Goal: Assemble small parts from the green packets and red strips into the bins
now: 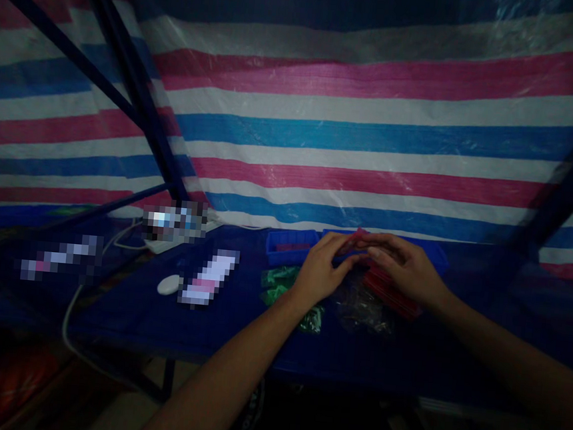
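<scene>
Both hands meet over the far side of the blue table (236,334), in front of blue bins. A small pink-red piece (358,235), too dim to name, sits at the fingertips of my left hand (323,262), whose fingers are bent and pinched. My right hand (410,266) curves in from the other side, its fingers closed toward the same piece. Beneath the right hand lies a stack of flat red packets (392,294). Clear plastic bags (366,310) rest just below the hands. Shiny green packets (276,284) lie left of them, partly behind my left wrist.
One blue bin (291,244) stands behind the green packets; another blue bin (436,255) is partly hidden by my right hand. Leftward are a blurred phone (209,278), a round white object (168,285) and a white power strip (164,239) with a cable. Striped sheeting (374,135) hangs behind.
</scene>
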Available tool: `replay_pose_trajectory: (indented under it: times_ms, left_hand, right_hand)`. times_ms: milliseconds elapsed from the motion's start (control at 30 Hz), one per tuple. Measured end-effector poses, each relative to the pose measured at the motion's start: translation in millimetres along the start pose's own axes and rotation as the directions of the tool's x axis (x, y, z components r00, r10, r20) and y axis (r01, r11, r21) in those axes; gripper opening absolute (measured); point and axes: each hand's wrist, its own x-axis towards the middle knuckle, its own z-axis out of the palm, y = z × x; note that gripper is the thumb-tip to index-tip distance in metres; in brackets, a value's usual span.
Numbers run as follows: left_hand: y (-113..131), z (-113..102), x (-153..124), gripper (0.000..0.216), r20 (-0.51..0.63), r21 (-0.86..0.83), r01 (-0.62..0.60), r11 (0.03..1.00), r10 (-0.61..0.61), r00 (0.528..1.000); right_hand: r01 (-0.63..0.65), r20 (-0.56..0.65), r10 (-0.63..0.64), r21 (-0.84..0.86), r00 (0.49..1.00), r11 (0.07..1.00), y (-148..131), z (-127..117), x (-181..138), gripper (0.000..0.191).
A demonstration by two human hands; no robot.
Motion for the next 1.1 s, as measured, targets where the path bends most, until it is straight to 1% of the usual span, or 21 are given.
replay_pose_trajectory:
  times_ms: [67,167,233,300,400,500,600,667,700,767,833,867,900,933,967,1033,1100]
  left_hand:
    - [-2.4,-0.8,0.4,0.03,-0.04,0.018,0.026,0.999,-0.025,0.999]
    - [-1.3,-1.2,0.7,0.036,-0.116,-0.01,0.108,0.994,-0.109,0.987]
    - [2.5,-1.6,0.7,0.045,-0.118,-0.072,0.143,0.987,-0.151,0.981]
    - [6.8,-2.2,0.7,0.047,-0.093,-0.124,0.151,0.981,-0.163,0.982]
    - [9.3,-2.7,1.5,0.044,-0.096,-0.173,0.163,0.971,-0.181,0.979]
    - [5.4,-1.2,2.7,0.045,-0.112,-0.266,0.184,0.946,-0.22,0.969]
    - [-1.7,2.8,3.1,0.049,-0.1,-0.378,0.2,0.904,-0.255,0.962]
    - [-6.5,5.8,2.6,0.053,-0.093,-0.411,0.212,0.886,-0.272,0.958]
    - [-8.7,6.7,2.2,0.053,-0.106,-0.4,0.215,0.891,-0.279,0.955]
    - [-11.7,6.8,1.6,0.05,-0.178,-0.317,0.208,0.925,-0.273,0.946]
    - [-12.2,4.6,1.2,0.039,-0.245,-0.19,0.182,0.965,-0.226,0.943]
    - [-11.4,3.1,1.0,0.03,-0.245,-0.138,0.167,0.976,-0.197,0.949]
    - [-9.7,1.7,0.9,0.022,-0.216,-0.108,0.154,0.982,-0.175,0.961]
    - [-7.5,0.8,0.7,0.019,-0.164,-0.102,0.146,0.984,-0.161,0.973]
    - [-4.8,0.4,0.4,0.02,-0.098,-0.116,0.142,0.983,-0.154,0.983]
    - [0.8,1.4,-0.4,0.035,0.032,-0.156,0.139,0.978,-0.135,0.99]
    - [4.2,3.4,-1.2,0.055,0.111,-0.157,0.125,0.98,-0.109,0.988]
  right_hand:
    - [0.019,-0.049,-0.022,-0.064,0.999,0.998,-0.3,-1.3,-0.5,0.031]
    - [0.069,-0.175,-0.114,-0.245,0.978,0.967,-0.6,-3.6,-0.6,0.031]
    - [0.103,-0.183,-0.171,-0.331,0.968,0.938,-0.8,-4.3,-0.3,0.037]
    - [0.12,-0.138,-0.181,-0.364,0.974,0.924,0.0,-4.0,0.3,0.044]
    - [0.085,-0.089,-0.121,-0.332,0.989,0.94,5.0,-3.5,1.7,0.05]
    - [0.009,-0.078,-0.027,-0.222,0.997,0.975,11.8,-5.8,4.0,0.045]
    - [-0.071,-0.097,0.058,-0.135,0.994,0.988,14.7,-10.0,6.1,0.037]
    - [-0.099,-0.144,0.086,-0.084,0.986,0.992,13.9,-12.2,6.8,0.034]
    - [-0.106,-0.176,0.094,-0.059,0.98,0.993,13.1,-12.8,7.0,0.034]
    - [-0.11,-0.245,0.102,-0.018,0.964,0.994,11.6,-13.3,7.0,0.033]
    - [-0.107,-0.309,0.097,-0.014,0.946,0.994,10.7,-12.9,6.7,0.031]
    - [-0.101,-0.334,0.086,-0.028,0.938,0.994,10.5,-12.4,6.5,0.03]
    - [-0.093,-0.351,0.071,-0.047,0.934,0.995,10.3,-11.7,6.2,0.029]
    - [-0.082,-0.355,0.054,-0.066,0.933,0.994,10.0,-10.6,5.7,0.028]
    - [-0.07,-0.345,0.039,-0.08,0.938,0.994,9.5,-9.3,5.1,0.027]
    - [-0.047,-0.275,0.026,-0.071,0.961,0.996,7.2,-5.6,3.4,0.027]
    - [-0.046,-0.15,0.047,0.007,0.988,0.999,3.6,-1.6,1.5,0.029]
